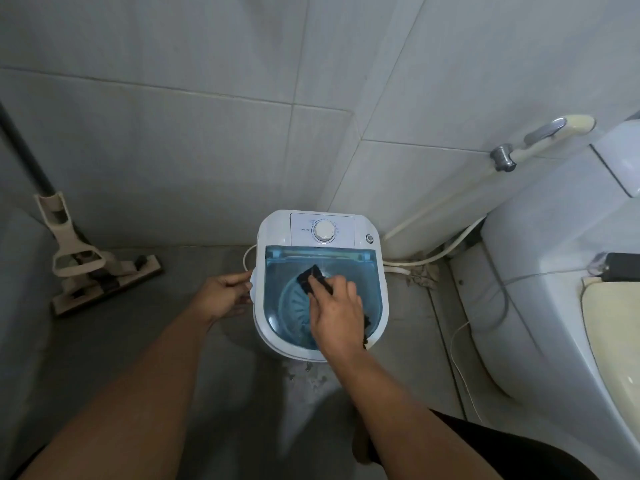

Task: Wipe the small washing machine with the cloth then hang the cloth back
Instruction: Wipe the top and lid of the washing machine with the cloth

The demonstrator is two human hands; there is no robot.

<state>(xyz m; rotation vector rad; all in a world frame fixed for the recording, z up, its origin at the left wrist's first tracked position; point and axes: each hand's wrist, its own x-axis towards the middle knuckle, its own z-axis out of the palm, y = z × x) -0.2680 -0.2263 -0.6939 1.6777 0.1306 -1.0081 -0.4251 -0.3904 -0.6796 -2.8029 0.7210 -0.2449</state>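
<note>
Fingers of the right hand [334, 311] press flat over a dark, crumpled cloth [316, 278] on the clear blue plastic lid [372, 292] of the small washing machine [273, 226], with cloth edges poking out past the fingertips and by the wrist. To the left, the left hand [225, 294] curls its fingers around the machine's rounded white rim, gripping the smooth plastic side. Farther off, a round white dial [324, 231] sits on the flat control panel, a beige mop [104, 271] lies on the grey floor at far left, and a glossy white toilet [554, 271] stands at right against pale wall tiles.
</note>
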